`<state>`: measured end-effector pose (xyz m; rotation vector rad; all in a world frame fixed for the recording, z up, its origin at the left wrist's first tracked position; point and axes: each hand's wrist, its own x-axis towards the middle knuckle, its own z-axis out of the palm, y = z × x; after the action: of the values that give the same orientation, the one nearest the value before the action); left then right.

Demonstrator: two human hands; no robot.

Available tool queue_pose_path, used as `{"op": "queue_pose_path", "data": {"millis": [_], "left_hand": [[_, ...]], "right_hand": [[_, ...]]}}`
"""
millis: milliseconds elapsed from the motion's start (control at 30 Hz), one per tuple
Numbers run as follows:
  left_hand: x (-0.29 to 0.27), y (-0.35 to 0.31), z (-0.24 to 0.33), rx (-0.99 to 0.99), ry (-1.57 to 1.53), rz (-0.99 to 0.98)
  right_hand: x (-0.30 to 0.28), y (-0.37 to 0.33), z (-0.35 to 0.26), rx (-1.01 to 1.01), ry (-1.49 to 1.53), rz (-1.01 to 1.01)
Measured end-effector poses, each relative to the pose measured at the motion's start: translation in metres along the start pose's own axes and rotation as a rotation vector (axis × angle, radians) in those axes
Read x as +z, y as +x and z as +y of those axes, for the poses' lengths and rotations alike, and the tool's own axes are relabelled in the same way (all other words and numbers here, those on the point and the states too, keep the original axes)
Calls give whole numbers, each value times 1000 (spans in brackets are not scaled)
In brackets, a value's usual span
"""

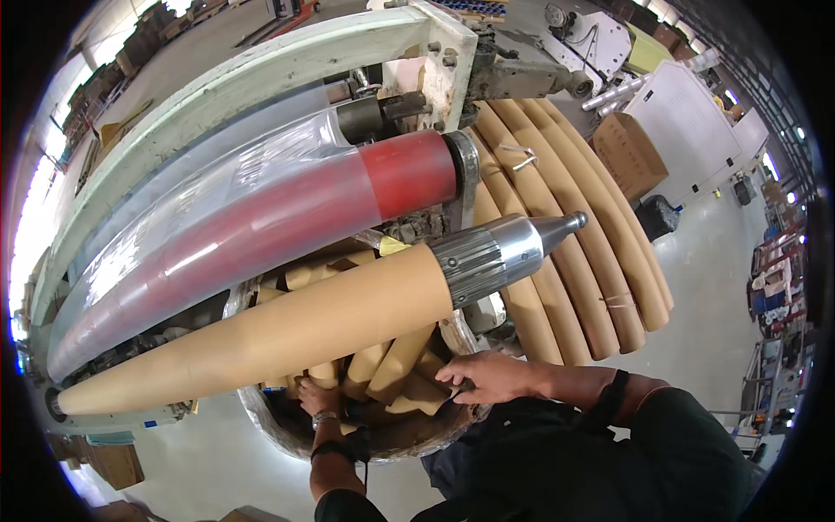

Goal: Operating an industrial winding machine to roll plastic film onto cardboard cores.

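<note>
My left hand (318,398) is down in a round bin (261,418), its fingers closed about the lower end of a short cardboard tube (323,374). At the bin's right rim is my right hand (484,376), fingers curled toward the thumb; a small dark thing by the fingertips is too small to name. Several cut tube pieces (402,365) lie jumbled in the bin. Above them, a long brown cardboard tube (261,339) sits on a metal shaft, whose ribbed chuck and pointed tip (496,257) stick out at the right.
Beyond the long tube runs a red roller (409,177), partly under clear film, in a pale machine frame (261,65). Several long cardboard tubes (609,261) lie side by side at the right. A cardboard box (628,155) and a white panel (687,122) stand farther back.
</note>
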<state>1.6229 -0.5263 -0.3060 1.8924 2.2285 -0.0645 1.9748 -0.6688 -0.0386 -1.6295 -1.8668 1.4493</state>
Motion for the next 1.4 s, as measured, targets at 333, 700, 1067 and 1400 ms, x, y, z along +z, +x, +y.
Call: {"op": "queue_pose_path", "data": {"millis": [333,700,1067,1400], "left_hand": [[-221,-169,127,872,-237,-31],[-355,-153,246,1032,-287,678],[-375,-44,102,845,124,538],[-394,-5,32,655,122,504]], "right_hand": [[-34,-23,-12,-438,-658,156],[-164,-187,87,0,-520,503],[-238,-207,48,-69,-756,679],[-186,-34,-51,-353,-967,503]]}}
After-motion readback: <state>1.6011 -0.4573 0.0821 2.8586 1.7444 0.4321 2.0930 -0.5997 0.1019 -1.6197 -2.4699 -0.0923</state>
